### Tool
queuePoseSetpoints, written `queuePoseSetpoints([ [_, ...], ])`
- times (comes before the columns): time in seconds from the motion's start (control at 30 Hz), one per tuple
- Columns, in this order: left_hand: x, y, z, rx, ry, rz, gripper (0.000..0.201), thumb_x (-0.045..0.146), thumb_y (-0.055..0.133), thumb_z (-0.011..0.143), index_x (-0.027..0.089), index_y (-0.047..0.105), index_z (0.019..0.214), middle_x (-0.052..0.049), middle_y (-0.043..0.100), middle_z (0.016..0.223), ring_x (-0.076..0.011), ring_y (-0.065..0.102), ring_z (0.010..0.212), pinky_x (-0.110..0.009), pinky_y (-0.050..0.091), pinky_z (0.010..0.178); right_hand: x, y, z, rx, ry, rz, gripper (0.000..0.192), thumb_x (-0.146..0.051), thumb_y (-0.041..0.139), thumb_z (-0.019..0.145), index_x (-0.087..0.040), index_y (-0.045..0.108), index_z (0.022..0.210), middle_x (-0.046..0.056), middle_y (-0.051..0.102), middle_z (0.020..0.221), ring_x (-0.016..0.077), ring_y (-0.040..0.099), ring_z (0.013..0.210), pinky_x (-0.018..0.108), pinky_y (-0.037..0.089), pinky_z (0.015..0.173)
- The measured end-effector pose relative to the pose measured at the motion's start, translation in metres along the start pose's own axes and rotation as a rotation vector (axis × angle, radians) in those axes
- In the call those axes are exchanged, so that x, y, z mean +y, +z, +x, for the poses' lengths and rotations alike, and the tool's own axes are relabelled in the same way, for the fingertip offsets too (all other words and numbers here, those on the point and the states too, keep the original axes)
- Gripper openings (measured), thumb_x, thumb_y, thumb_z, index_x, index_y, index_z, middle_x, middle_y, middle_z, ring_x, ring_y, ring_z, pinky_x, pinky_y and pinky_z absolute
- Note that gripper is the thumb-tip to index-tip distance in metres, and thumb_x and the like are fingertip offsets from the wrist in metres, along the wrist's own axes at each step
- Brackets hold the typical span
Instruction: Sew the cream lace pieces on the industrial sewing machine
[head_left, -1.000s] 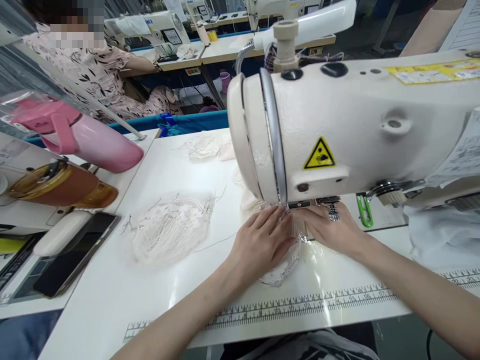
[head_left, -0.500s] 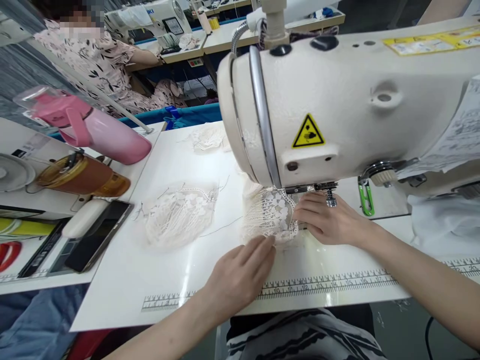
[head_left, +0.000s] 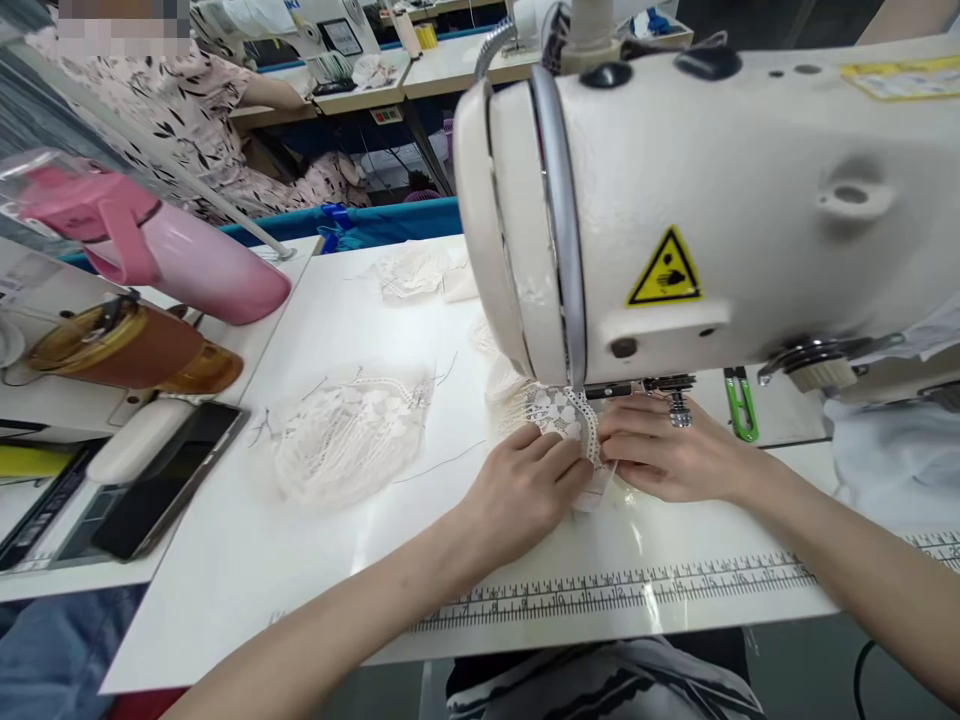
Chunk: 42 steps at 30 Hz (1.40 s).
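Left hand (head_left: 525, 490) and right hand (head_left: 664, 455) pinch the lace piece (head_left: 559, 415) between them (fingertips closed on it); sewing machine (head_left: 712, 200) just above.

1. The left hand (head_left: 525, 485) has moved up from the ruler strip (head_left: 637, 590) and now lies on the lace piece (head_left: 559, 420) again, as it did one second ago.
2. The right hand (head_left: 664, 450) has come closer to the left one; their fingertips now almost meet on the lace.
3. The lace piece is now more covered by the hands, so less of it shows than half a second ago.
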<state>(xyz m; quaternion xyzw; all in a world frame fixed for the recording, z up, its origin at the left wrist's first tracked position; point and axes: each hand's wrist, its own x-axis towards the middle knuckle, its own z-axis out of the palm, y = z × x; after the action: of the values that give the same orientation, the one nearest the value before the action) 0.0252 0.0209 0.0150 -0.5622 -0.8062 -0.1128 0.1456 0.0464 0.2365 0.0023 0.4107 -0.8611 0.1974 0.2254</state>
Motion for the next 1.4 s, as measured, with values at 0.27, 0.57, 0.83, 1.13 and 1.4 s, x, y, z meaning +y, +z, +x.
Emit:
queuePoseSetpoints([
  [0.27, 0.000, 0.004, -0.008, 0.174, 0.003, 0.153, 0.016, 0.004, 0.053, 0.086, 0.016, 0.057, 0.076, 0.003, 0.057, 0.063, -0.0119, 0.050, 0.057, -0.029, 0.036, 0.057, 0.000, 0.005, -0.005, -0.089, -0.027, 0.050, 0.014, -0.013, 0.049, 0.092, -0.020, 0.061, 0.092, -0.001, 0.070, 0.094, 0.0141, 0.061, 0.094, 0.030, 0.046, 0.080],
  [0.57, 0.000, 0.011, -0.012, 0.093, -0.016, -0.014, 0.021, 0.011, 0.042, 0.088, 0.013, 0.060, 0.098, -0.010, 0.069, 0.112, -0.0199, 0.063, 0.109, -0.035, 0.054, 0.093, -0.003, 0.002, -0.002, -0.070, 0.014, 0.024, 0.020, -0.007, 0.051, 0.089, -0.022, 0.060, 0.099, -0.005, 0.071, 0.090, 0.0107, 0.063, 0.085, 0.031, 0.046, 0.083],
  [0.83, 0.001, 0.013, -0.012, 0.086, -0.046, -0.034, 0.017, 0.011, 0.046, 0.087, 0.009, 0.059, 0.098, -0.013, 0.068, 0.113, -0.0221, 0.064, 0.109, -0.034, 0.056, 0.092, -0.005, -0.003, 0.006, 0.032, -0.033, -0.061, 0.019, -0.007, 0.051, 0.089, -0.021, 0.063, 0.092, -0.006, 0.071, 0.081, 0.0083, 0.062, 0.073, 0.026, 0.048, 0.080],
  [1.13, 0.001, 0.017, -0.012, 0.089, -0.063, -0.044, 0.021, 0.012, 0.046, 0.089, 0.009, 0.058, 0.106, -0.013, 0.066, 0.118, -0.0223, 0.062, 0.113, -0.035, 0.056, 0.093, -0.003, -0.005, 0.004, 0.049, -0.034, -0.194, 0.020, -0.009, 0.049, 0.090, -0.021, 0.064, 0.087, -0.005, 0.071, 0.077, 0.0092, 0.061, 0.071, 0.026, 0.047, 0.080],
  [1.4, 0.000, 0.020, -0.009, 0.107, -0.090, -0.102, 0.025, 0.010, 0.049, 0.088, 0.006, 0.058, 0.110, -0.015, 0.065, 0.120, -0.0240, 0.059, 0.117, -0.036, 0.055, 0.095, 0.005, 0.002, -0.005, 0.039, 0.019, -0.177, 0.015, -0.013, 0.053, 0.089, -0.019, 0.066, 0.092, -0.001, 0.072, 0.084, 0.0108, 0.061, 0.068, 0.026, 0.043, 0.063],
])
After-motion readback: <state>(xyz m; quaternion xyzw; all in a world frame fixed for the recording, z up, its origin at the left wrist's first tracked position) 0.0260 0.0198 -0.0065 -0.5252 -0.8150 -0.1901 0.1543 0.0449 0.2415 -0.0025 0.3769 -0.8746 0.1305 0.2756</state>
